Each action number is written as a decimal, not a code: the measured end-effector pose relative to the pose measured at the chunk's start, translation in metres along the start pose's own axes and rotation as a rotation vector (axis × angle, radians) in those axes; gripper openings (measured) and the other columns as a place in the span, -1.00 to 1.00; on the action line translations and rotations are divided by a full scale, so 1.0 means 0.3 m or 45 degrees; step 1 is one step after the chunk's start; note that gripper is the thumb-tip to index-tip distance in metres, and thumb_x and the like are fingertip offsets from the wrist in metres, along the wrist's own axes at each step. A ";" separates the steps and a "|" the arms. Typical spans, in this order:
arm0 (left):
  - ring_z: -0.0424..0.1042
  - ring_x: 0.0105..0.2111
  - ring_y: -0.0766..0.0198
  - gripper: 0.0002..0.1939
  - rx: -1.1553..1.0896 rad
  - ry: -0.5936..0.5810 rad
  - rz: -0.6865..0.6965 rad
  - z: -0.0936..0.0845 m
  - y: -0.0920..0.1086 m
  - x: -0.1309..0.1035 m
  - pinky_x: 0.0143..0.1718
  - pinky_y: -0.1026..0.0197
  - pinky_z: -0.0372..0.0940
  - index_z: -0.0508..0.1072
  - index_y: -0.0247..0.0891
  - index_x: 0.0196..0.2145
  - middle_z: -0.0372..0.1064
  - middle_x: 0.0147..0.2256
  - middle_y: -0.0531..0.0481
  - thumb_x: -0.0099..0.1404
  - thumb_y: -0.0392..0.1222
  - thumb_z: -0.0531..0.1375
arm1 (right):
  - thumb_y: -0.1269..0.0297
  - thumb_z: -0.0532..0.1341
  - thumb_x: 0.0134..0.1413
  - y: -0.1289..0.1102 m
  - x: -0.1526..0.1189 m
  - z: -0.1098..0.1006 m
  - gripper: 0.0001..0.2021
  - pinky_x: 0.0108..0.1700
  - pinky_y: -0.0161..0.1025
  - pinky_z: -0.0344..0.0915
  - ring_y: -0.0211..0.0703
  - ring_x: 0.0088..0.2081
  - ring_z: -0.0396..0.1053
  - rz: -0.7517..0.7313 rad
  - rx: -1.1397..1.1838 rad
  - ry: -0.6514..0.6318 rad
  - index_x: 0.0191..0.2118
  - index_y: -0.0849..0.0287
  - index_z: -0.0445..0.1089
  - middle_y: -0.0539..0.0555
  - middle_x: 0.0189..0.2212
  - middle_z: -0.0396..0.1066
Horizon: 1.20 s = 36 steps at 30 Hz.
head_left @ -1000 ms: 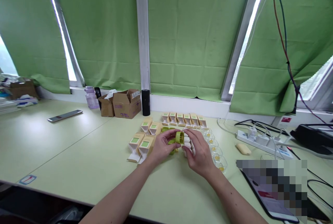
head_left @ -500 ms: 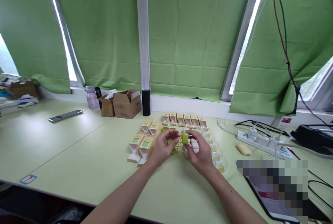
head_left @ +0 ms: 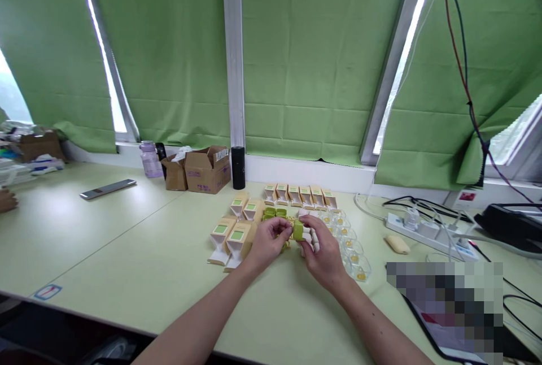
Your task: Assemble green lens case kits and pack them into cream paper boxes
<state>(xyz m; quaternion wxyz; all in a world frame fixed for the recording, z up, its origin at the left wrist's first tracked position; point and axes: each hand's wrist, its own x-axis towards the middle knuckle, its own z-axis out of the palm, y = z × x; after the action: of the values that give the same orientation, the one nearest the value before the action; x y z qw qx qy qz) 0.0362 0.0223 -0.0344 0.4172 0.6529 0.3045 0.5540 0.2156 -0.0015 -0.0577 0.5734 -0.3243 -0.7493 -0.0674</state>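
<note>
My right hand (head_left: 324,246) is closed round a small green-and-white block-shaped piece (head_left: 298,230), its green end facing left. Just to its left, my left hand (head_left: 271,239) has thumb and forefinger pinched together; what is between them, if anything, is too small to make out. Behind the left hand lie several green square pieces (head_left: 275,213) and small yellow parts (head_left: 291,220). White blocks (head_left: 308,213) are partly covered by my right hand. Clear plastic cups with yellow centres (head_left: 349,243) stand in rows to the right of that hand.
Opened small cartons (head_left: 237,236) stand left of my hands, and a row of similar cartons (head_left: 300,195) behind. Brown boxes (head_left: 207,170) and a black cylinder (head_left: 237,167) are at the back. A power strip (head_left: 429,232), cables and a tablet (head_left: 440,331) lie right. Another person's hand (head_left: 7,200) shows far left.
My left hand has come closer to the green-and-white piece, its fingers now pinched. The piece has turned and dropped slightly in my right hand. Another person's hand has appeared at the left edge.
</note>
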 end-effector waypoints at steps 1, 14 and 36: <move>0.39 -0.42 0.27 -0.66 -0.002 -0.006 -0.009 0.000 0.001 -0.001 -0.36 0.26 0.29 0.55 -0.29 -0.36 0.45 -0.44 0.00 0.23 0.06 0.42 | 0.50 0.16 0.24 0.001 -0.001 0.000 -0.53 0.15 0.11 0.52 0.10 0.15 0.49 -0.003 -0.003 0.000 0.24 0.08 0.30 0.24 0.10 0.51; 0.36 -0.43 0.30 -0.64 -0.017 -0.031 -0.047 0.002 -0.023 0.002 -0.38 0.28 0.27 0.50 -0.30 -0.35 0.41 -0.44 0.02 0.23 0.07 0.42 | 0.52 0.15 0.23 0.000 0.003 0.001 -0.53 0.15 0.08 0.52 0.09 0.15 0.50 -0.011 -0.016 0.010 0.22 0.09 0.31 0.24 0.09 0.52; 0.35 -0.42 0.30 -0.65 0.004 -0.024 -0.047 0.004 -0.012 0.001 -0.36 0.27 0.27 0.47 -0.30 -0.34 0.40 -0.42 0.02 0.25 0.06 0.38 | 0.48 0.17 0.24 0.001 0.005 -0.001 -0.55 0.16 0.07 0.52 0.09 0.15 0.51 0.019 0.003 0.016 0.21 0.07 0.34 0.21 0.09 0.53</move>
<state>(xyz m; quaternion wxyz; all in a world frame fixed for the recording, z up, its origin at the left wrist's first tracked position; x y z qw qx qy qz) 0.0377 0.0239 -0.0374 0.4292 0.6530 0.3133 0.5396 0.2158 -0.0008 -0.0564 0.5790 -0.3288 -0.7434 -0.0643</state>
